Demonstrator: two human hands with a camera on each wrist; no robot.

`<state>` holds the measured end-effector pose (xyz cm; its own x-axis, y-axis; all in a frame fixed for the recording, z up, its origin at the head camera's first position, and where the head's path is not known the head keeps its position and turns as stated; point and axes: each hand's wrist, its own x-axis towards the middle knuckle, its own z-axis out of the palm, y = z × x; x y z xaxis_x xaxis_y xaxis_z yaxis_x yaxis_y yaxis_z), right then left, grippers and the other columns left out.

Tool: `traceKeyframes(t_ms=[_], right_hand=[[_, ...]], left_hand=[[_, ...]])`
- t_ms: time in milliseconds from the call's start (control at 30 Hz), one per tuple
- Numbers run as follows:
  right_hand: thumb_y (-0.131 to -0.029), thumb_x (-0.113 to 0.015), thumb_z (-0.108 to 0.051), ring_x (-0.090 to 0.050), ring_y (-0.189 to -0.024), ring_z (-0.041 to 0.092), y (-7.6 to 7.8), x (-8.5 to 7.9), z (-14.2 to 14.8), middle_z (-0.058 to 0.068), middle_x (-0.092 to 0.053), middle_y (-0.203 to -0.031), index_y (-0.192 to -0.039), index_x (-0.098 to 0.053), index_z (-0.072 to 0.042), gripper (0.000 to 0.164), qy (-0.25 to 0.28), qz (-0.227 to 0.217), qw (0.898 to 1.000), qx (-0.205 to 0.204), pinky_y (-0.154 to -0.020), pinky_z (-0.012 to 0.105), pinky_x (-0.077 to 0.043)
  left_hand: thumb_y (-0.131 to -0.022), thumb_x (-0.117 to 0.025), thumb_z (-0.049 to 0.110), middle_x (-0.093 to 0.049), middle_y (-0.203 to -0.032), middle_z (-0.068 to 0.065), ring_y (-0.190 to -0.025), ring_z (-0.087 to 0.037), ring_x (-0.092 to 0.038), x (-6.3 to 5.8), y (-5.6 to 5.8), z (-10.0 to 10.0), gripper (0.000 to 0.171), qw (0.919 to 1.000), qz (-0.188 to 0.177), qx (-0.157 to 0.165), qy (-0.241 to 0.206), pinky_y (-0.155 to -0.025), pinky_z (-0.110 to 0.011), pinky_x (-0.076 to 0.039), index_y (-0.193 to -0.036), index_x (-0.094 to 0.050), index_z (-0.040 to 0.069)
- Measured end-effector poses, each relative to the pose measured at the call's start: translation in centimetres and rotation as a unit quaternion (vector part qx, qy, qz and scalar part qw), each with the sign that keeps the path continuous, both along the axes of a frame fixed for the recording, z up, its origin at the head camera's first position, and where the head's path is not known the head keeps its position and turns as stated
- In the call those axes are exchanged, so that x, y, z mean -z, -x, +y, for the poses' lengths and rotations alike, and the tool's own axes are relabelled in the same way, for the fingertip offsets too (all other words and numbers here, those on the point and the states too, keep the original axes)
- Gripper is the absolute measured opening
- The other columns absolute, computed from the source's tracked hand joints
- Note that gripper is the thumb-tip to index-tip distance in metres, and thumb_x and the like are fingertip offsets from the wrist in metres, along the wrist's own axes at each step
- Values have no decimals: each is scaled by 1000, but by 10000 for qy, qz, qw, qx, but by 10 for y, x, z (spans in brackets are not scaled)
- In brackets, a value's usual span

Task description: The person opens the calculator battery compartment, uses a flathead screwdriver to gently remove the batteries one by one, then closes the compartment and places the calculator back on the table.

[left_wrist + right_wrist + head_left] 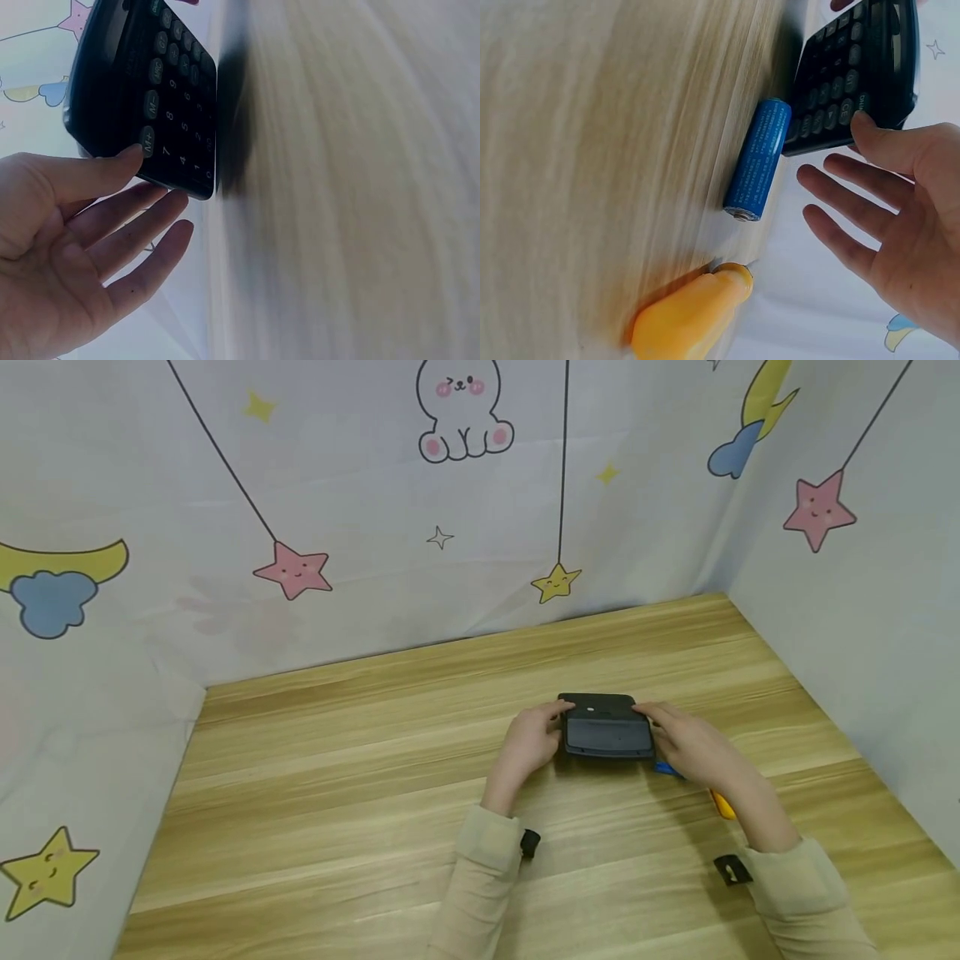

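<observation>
A black calculator (607,737) is held between both hands, tilted up over the wooden table. My left hand (529,742) pinches one side edge, its thumb beside the M+ key and its fingers behind, as the left wrist view shows. On the opposite edge my right hand (693,745) pinches it the same way, thumb at the corner of the keypad (832,90). Just below the right hand a blue battery (757,161) lies on the table, near the calculator's lower edge. In the head view that hand partly covers the battery.
An orange-yellow handle (694,315) of a small tool lies beyond the battery, partly under the right forearm in the head view. The wooden table (337,793) meets a white printed cloth (375,602) at the back and sides. Black wrist straps show at both cuffs.
</observation>
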<state>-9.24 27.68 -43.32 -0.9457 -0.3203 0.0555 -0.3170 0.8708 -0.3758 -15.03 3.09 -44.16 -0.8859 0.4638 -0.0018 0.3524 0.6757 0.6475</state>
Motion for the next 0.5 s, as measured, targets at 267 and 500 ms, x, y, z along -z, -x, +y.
traceKeyframes(t_ms=[267, 500], right_hand=[[-95, -52, -1, -54, -121, 43, -1, 0, 1, 26, -52, -136, -141, -43, 0, 48, 197, -30, 9998, 67, -95, 56, -48], [-95, -51, 1, -52, -123, 43, -2, -1, 1, 26, -51, -138, -144, -40, -1, 50, 296, -150, 9993, 150, -97, 56, -46]], left_hand=[[-91, -60, 5, -63, -131, -8, -116, -24, -63, -2, 0, 0, 44, 9999, 36, -151, -61, -98, -38, -51, -134, -58, 18], [-94, -58, 8, -64, -130, -7, -114, -24, -64, -2, -1, 0, 41, 9996, 95, -215, -184, -96, -38, -52, -133, -59, 18]])
